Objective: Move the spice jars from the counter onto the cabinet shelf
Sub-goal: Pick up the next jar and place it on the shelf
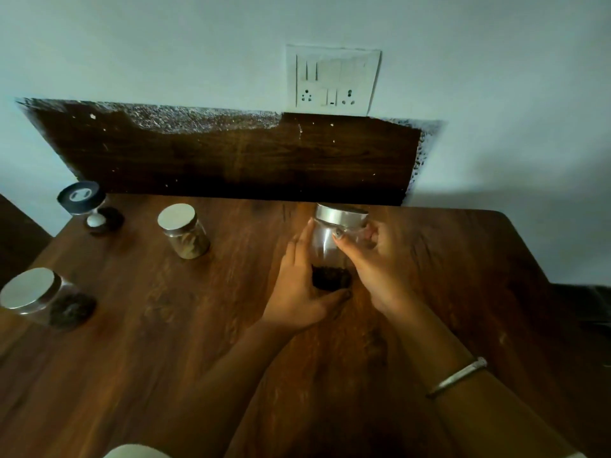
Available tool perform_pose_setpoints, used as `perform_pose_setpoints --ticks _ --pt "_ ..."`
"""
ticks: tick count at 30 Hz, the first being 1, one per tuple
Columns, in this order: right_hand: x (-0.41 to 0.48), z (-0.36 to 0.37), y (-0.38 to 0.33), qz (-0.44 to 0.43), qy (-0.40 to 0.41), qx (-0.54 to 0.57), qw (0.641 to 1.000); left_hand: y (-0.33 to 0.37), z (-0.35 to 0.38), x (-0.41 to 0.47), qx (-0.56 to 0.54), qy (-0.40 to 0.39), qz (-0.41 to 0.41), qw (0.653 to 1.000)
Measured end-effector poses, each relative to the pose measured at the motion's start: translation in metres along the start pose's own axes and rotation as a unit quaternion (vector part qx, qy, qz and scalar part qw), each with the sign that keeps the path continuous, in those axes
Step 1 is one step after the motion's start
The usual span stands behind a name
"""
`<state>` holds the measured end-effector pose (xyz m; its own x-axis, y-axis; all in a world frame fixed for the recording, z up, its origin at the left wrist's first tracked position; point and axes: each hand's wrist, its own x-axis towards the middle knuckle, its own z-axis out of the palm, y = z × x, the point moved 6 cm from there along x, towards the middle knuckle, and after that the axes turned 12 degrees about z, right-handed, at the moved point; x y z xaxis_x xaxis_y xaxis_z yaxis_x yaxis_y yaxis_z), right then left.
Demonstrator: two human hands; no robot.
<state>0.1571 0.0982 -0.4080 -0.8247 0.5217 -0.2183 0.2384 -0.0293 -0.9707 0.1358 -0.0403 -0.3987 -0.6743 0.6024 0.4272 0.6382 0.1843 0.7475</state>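
Observation:
A tall clear jar (325, 246) with a silver lid and dark spice at its bottom stands on the wooden counter (165, 325). My left hand (299, 292) wraps its lower left side, thumb under the base. My right hand (373, 262) grips its upper right side just below the lid. Three other jars stand to the left: a short silver-lidded jar (183, 233) of brown spice, a silver-lidded jar (43, 299) of dark spice near the left edge, and a black-lidded jar (84, 204) at the back left.
A dark wooden backsplash (231, 153) runs behind the counter, with a white switch and socket panel (334, 81) on the wall above it. A pale rounded object (135, 452) peeks in at the bottom edge. The cabinet shelf is out of view.

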Motion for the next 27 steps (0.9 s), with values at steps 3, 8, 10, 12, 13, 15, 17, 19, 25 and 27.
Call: perform_pose_setpoints --ticks 3,8,10,12,13,15,17,19,25,27 --pt "-0.015 -0.001 -0.014 -0.008 -0.003 -0.015 1.0 0.012 -0.005 -0.004 -0.001 0.022 0.014 1.0" --pt "-0.035 -0.008 -0.031 0.0 -0.056 0.053 0.997 0.025 -0.022 -0.013 -0.155 0.068 0.0 0.986" --pt "-0.043 -0.006 -0.032 0.027 -0.112 0.083 0.99 0.035 -0.026 -0.015 -0.193 0.065 0.001 0.979" --pt "-0.052 0.002 -0.03 0.062 -0.178 0.119 0.975 0.044 -0.027 -0.016 -0.218 0.049 0.003 0.975" --pt "-0.055 0.006 -0.029 0.074 -0.201 0.137 0.967 0.047 -0.027 -0.016 -0.231 0.042 0.002 0.972" --pt "-0.062 0.008 -0.03 0.08 -0.214 0.154 0.961 0.051 -0.029 -0.018 -0.248 0.026 -0.001 0.968" --pt "-0.066 0.007 -0.032 0.076 -0.2 0.147 0.966 0.052 -0.031 -0.018 -0.251 0.004 -0.006 0.968" --pt "-0.073 0.004 -0.037 0.056 -0.182 0.128 0.973 0.057 -0.032 -0.018 -0.233 -0.038 0.01 0.972" --pt "-0.09 -0.001 -0.049 0.006 -0.139 0.083 0.987 0.077 -0.032 -0.013 -0.151 -0.073 0.054 0.984" --pt "-0.093 -0.005 -0.053 -0.01 -0.142 0.084 0.986 0.076 -0.037 -0.013 -0.192 -0.041 0.033 0.98"
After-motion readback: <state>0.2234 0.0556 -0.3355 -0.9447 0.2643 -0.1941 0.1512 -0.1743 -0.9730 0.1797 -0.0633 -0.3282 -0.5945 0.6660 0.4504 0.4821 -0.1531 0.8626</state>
